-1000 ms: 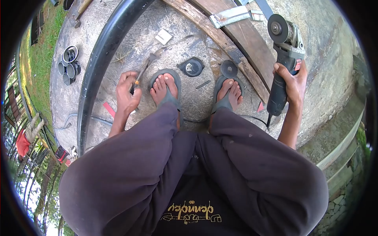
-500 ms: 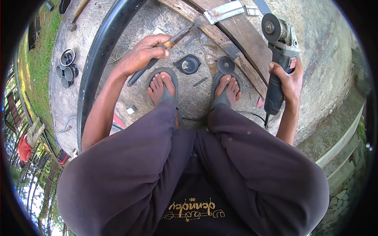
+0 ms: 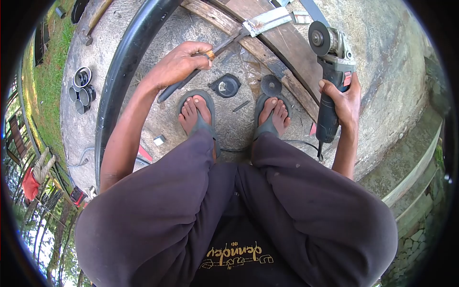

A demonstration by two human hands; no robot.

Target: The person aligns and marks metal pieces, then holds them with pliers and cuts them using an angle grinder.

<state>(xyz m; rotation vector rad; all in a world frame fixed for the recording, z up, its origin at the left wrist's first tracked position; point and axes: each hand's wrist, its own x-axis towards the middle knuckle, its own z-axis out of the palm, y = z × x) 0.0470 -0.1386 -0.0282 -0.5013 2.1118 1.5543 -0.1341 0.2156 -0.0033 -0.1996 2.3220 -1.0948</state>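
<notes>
My left hand [image 3: 184, 64] is closed around a long dark tool with an orange section [image 3: 219, 48], its exact kind unclear. Its far end reaches the near end of a silver metal piece [image 3: 267, 21] lying over the boards; whether it grips it I cannot tell. My right hand [image 3: 345, 103] is wrapped round the black body of an angle grinder [image 3: 337, 67], held upright with its disc [image 3: 319, 37] at the top. Between and beyond my feet lie a round black part [image 3: 225, 85] and a loose dark disc [image 3: 271, 84].
Wooden boards [image 3: 301, 57] cross the concrete at the upper right. A thick, curved black tube [image 3: 117, 81] runs along my left. Beyond it are several short pipe rings [image 3: 82, 91] and a hammer [image 3: 91, 28]. The grinder's cord [image 3: 301, 142] passes behind my feet.
The tool in my left hand has moved slightly right and forward, its end now at the metal piece. The grinder has shifted a little left. The whole view has also moved slightly.
</notes>
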